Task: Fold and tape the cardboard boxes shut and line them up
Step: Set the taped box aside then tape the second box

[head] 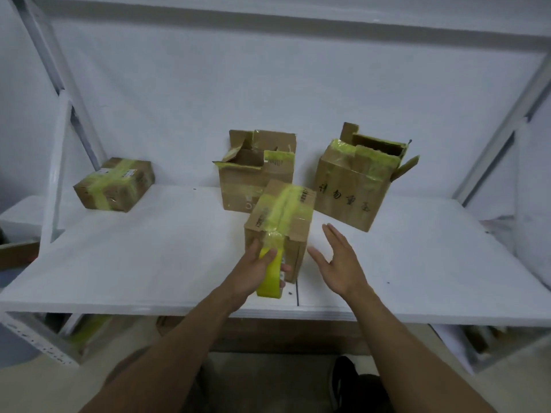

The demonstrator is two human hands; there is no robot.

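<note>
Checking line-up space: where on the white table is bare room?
Bare: the wide stretch between the flat taped cardboard box at left and the small yellow-taped cardboard box at centre; also front right of the white table. Crowded: around the two open cardboard boxes behind.

Open shelf [155, 248] left of boxes [278, 222]

By the front edge of the worktop [149, 248], the left hand [253, 266] and tape roll [269, 278] cover part of the near box [280, 216]. That box hides a lower corner of the open box [238, 186] behind it. The labels are too blurred to read. Both forearms are cut off at the bottom.
</note>
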